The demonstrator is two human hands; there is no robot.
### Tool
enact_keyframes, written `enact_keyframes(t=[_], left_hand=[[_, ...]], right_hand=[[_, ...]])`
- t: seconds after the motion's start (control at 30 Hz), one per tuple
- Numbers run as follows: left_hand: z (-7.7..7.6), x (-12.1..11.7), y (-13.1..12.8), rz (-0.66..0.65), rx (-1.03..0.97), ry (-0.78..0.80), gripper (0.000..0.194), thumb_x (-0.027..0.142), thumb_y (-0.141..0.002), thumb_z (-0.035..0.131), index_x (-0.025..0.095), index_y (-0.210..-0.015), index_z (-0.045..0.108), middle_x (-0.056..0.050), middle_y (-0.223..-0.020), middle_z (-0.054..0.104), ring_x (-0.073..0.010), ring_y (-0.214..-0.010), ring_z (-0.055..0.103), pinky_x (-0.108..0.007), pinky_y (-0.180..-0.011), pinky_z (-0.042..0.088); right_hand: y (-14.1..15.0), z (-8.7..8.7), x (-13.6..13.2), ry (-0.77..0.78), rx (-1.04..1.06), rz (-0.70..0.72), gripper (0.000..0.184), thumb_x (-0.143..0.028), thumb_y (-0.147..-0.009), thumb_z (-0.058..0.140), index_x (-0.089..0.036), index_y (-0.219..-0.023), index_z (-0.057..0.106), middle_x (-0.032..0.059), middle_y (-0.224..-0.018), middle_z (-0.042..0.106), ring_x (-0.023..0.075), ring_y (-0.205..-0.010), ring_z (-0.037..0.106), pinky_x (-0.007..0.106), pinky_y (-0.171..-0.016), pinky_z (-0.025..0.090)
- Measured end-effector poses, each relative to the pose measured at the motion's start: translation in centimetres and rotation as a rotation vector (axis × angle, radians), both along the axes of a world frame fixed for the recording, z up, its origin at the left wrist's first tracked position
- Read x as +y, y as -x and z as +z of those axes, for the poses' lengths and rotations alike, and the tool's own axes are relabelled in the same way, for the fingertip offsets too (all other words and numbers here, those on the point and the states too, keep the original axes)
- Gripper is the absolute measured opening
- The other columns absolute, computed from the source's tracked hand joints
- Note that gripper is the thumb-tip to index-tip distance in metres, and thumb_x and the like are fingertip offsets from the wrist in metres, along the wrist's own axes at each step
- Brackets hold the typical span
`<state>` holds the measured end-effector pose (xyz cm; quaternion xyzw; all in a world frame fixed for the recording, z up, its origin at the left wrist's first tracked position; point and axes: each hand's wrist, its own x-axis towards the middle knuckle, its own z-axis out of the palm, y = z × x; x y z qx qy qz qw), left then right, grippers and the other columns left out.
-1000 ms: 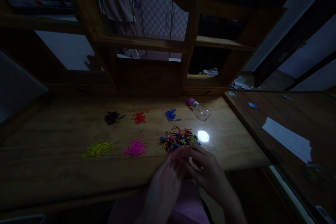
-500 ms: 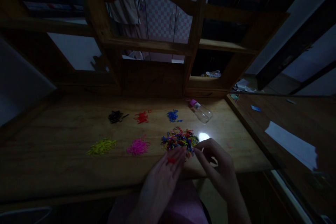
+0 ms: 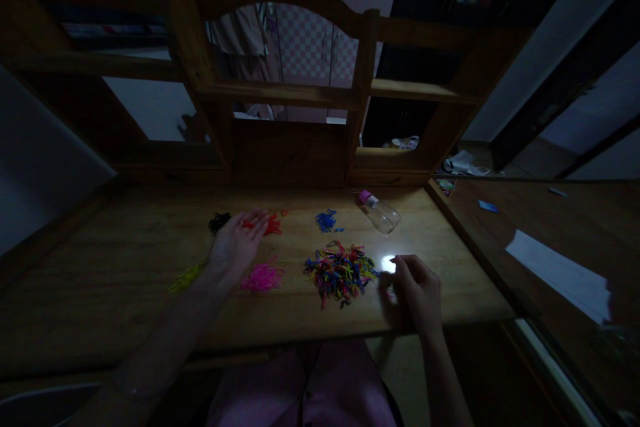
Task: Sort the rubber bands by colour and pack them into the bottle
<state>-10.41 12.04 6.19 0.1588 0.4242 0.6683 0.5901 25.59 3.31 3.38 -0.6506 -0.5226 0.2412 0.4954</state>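
Observation:
My left hand (image 3: 234, 248) is palm up with fingers stretched out, and some small red strand-like pieces (image 3: 247, 223) rest on the fingers. It is right beside the red pile (image 3: 273, 224) and partly covers the black pile (image 3: 219, 221) and yellow pile (image 3: 186, 277). My right hand (image 3: 419, 290) hovers over the desk, right of a mixed multicoloured pile (image 3: 343, 272). Its thumb and forefinger are pinched together; whatever is between them is too small to make out. Pink (image 3: 263, 277) and blue (image 3: 326, 220) piles lie apart on the desk.
A clear bottle with a purple cap (image 3: 383, 213) lies on its side at the back of the wooden desk (image 3: 125, 280). Behind rises a wooden shelf unit (image 3: 290, 97). On a brown surface to the right are white paper (image 3: 560, 273) and a blue card (image 3: 487, 206).
My left hand has gone from beside the mixed pile to the red pile, far left, carrying red pieces. My right hand has moved slightly right, away from the mixed pile.

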Motion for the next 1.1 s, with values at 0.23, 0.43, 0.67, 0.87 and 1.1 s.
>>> enact_keyframes(t=[0.23,0.43,0.67,0.87,1.1], left_hand=[[-2.7,5.1,1.0,-0.049,0.567,-0.151,0.019,0.025,-0.082,0.054,0.018,-0.097,0.063,-0.007,-0.109,0.069,-0.0217,-0.118,0.058,-0.039,-0.107,0.039],[-2.5,7.1,0.8,-0.298,0.820,-0.175,0.028,0.041,-0.091,0.050,0.020,-0.105,0.062,-0.007,-0.104,0.071,-0.0216,-0.099,0.065,-0.040,-0.094,0.047],[-0.7,8.8,0.3,-0.616,1.477,-0.408,0.045,0.047,-0.094,0.040,0.018,-0.073,0.067,-0.007,-0.083,0.067,-0.0199,-0.078,0.061,-0.034,-0.081,0.047],[1.4,7.5,-0.8,-0.639,1.659,-0.494,0.037,0.044,-0.091,0.048,0.018,-0.070,0.064,-0.005,-0.077,0.063,-0.0225,-0.082,0.057,-0.037,-0.091,0.039],[2.4,2.8,-6.8,-0.875,1.552,-0.753,0.024,0.036,-0.096,0.048,0.021,-0.108,0.063,-0.005,-0.108,0.063,-0.0204,-0.100,0.057,-0.032,-0.089,0.043]], right_hand=[[-0.2,0.1,-0.1,-0.001,0.170,-0.010,0.032,-0.047,-0.088,0.060,-0.016,-0.085,0.069,-0.0020,-0.062,0.054,0.0132,-0.056,0.050,0.024,-0.052,0.037],[-0.3,0.3,-0.5,0.007,0.231,0.021,0.030,-0.046,-0.089,0.061,-0.017,-0.085,0.068,-0.0020,-0.064,0.053,0.0134,-0.058,0.050,0.024,-0.053,0.036],[-0.2,0.8,-0.6,0.004,0.205,0.022,0.029,-0.043,-0.090,0.059,-0.017,-0.083,0.068,-0.0025,-0.062,0.051,0.0127,-0.059,0.047,0.024,-0.054,0.035],[-0.1,0.7,-0.5,-0.006,0.212,0.014,0.029,-0.044,-0.089,0.059,-0.016,-0.083,0.067,-0.0023,-0.061,0.051,0.0132,-0.058,0.049,0.025,-0.055,0.036],[-0.1,0.9,-0.6,0.001,0.194,0.012,0.030,-0.045,-0.089,0.059,-0.017,-0.082,0.068,-0.0016,-0.062,0.052,0.0137,-0.059,0.050,0.024,-0.054,0.038]])
